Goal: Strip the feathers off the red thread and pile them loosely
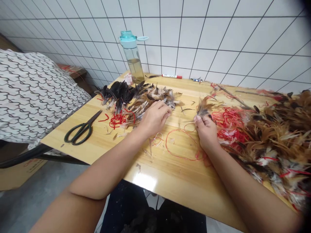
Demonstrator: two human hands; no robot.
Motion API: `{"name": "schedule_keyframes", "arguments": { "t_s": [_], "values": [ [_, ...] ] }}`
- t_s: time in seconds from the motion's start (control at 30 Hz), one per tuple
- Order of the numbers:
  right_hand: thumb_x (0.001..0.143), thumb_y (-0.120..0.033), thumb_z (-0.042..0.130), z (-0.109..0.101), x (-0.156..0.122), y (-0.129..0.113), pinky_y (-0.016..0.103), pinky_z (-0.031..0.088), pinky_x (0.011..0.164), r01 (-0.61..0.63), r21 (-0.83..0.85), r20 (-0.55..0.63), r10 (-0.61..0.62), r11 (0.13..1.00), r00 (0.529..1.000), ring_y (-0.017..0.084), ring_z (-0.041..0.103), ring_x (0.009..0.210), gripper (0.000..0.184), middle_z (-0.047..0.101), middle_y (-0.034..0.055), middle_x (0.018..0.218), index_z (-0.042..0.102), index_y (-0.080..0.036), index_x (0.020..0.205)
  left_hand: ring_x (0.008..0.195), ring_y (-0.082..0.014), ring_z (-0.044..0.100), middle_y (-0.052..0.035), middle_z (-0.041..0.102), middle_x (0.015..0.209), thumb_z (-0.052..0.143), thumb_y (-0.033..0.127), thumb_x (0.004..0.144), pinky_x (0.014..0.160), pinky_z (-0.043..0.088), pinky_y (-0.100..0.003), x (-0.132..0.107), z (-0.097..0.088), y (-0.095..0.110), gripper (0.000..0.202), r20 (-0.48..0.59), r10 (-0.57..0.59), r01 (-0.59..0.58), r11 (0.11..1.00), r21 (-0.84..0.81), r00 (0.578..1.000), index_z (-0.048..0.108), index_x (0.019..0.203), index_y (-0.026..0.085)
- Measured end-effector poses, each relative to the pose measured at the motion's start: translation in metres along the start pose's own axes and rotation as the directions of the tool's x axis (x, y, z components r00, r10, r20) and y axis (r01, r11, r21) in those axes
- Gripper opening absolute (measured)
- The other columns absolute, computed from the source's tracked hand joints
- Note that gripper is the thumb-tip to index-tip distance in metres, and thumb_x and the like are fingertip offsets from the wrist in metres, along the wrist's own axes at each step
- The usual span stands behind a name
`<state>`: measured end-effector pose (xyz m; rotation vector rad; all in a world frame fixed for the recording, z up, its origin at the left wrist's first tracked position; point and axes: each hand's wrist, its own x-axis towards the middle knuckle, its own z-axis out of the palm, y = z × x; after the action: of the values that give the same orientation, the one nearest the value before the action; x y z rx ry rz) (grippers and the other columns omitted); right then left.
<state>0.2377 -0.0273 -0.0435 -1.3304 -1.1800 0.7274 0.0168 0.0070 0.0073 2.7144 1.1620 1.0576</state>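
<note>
My left hand [156,117] is at the near edge of a pile of brown feathers [155,94], fingers curled down with the tips hidden from me. Black feathers [121,92] lie at the left side of that pile. In my right hand [206,129], thumb and fingers pinch a small bunch of brown and grey feathers [203,108], its tips pointing up and away. A red thread [167,147] loops over the table between my hands and runs toward the right one. A tangle of red thread [229,121] sits just beyond my right hand.
Black-handled scissors [80,131] lie at the table's left. A water bottle [133,60] stands at the back by the tiled wall [175,32], near a marker [172,76]. Tied feather bunches [279,136] heap up on the right. A patterned cloth [36,97] bulges beside the table's left edge.
</note>
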Motion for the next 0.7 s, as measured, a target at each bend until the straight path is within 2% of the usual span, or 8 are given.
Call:
{"name": "schedule_keyframes", "arguments": {
  "t_s": [0.1, 0.2, 0.37, 0.5, 0.6, 0.7],
  "values": [
    [0.081, -0.048, 0.055, -0.002, 0.004, -0.001, 0.03, 0.042, 0.072, 0.013, -0.034, -0.065, -0.015, 0.999, 0.998, 0.016, 0.052, 0.071, 0.029, 0.059, 0.0002, 0.071, 0.058, -0.02, 0.072, 0.094, -0.0186, 0.055, -0.0072, 0.063, 0.097, 0.05, 0.016, 0.089, 0.084, 0.044, -0.031, -0.001, 0.014, -0.002, 0.017, 0.075, 0.026, -0.025, 1.0, -0.013, 0.997, 0.066, 0.095, 0.016],
    [0.08, -0.045, 0.054, -0.002, 0.005, -0.004, 0.031, 0.042, 0.073, 0.03, -0.08, -0.051, -0.034, 0.996, 0.998, 0.017, 0.053, 0.072, 0.027, 0.06, 0.0011, 0.07, 0.058, -0.02, 0.069, 0.095, -0.0189, 0.053, -0.0064, 0.062, 0.099, 0.051, 0.014, 0.088, 0.082, 0.043, -0.03, 0.006, 0.024, -0.002, 0.02, 0.174, 0.07, -0.076, 0.997, 0.027, 0.982, 0.067, 0.1, 0.019],
    [0.08, -0.042, 0.051, 0.0, 0.006, -0.003, 0.033, 0.043, 0.074, 0.039, -0.063, -0.02, -0.04, 0.997, 0.999, 0.018, 0.056, 0.074, 0.025, 0.062, 0.0026, 0.071, 0.057, -0.02, 0.068, 0.092, -0.0194, 0.049, -0.0046, 0.059, 0.099, 0.054, 0.02, 0.088, 0.076, 0.039, -0.029, 0.032, 0.035, 0.004, 0.021, 0.382, 0.205, -0.261, 0.96, 0.102, 0.901, 0.066, 0.106, 0.024],
    [0.08, -0.041, 0.05, -0.001, 0.007, 0.0, 0.034, 0.043, 0.074, 0.033, -0.075, -0.01, -0.034, 0.997, 0.999, 0.02, 0.057, 0.075, 0.025, 0.062, 0.004, 0.072, 0.059, -0.02, 0.07, 0.092, -0.0206, 0.049, -0.0056, 0.059, 0.091, 0.054, 0.018, 0.088, 0.075, 0.036, -0.03, 0.046, 0.044, 0.002, 0.014, 0.487, 0.166, -0.263, 0.955, 0.137, 0.857, 0.066, 0.094, 0.02],
    [0.081, -0.04, 0.049, -0.001, 0.006, 0.0, 0.035, 0.044, 0.075, 0.028, -0.074, 0.003, -0.027, 0.997, 1.0, 0.021, 0.058, 0.075, 0.025, 0.063, 0.0047, 0.072, 0.061, -0.02, 0.07, 0.092, -0.0216, 0.048, -0.0079, 0.058, 0.091, 0.048, 0.016, 0.089, 0.074, 0.036, -0.031, 0.045, 0.045, -0.001, 0.014, 0.495, 0.106, -0.222, 0.958, 0.182, 0.863, 0.062, 0.087, 0.017],
    [0.081, -0.039, 0.049, -0.001, 0.005, -0.002, 0.035, 0.044, 0.075, 0.018, -0.082, -0.003, -0.018, 0.996, 1.0, 0.022, 0.06, 0.076, 0.024, 0.065, 0.0055, 0.075, 0.061, -0.021, 0.07, 0.089, -0.0204, 0.049, -0.0082, 0.058, 0.092, 0.045, 0.012, 0.087, 0.077, 0.038, -0.031, 0.04, 0.038, 0.0, 0.013, 0.396, 0.024, -0.09, 0.985, 0.149, 0.918, 0.058, 0.086, 0.016]
  ]
}}
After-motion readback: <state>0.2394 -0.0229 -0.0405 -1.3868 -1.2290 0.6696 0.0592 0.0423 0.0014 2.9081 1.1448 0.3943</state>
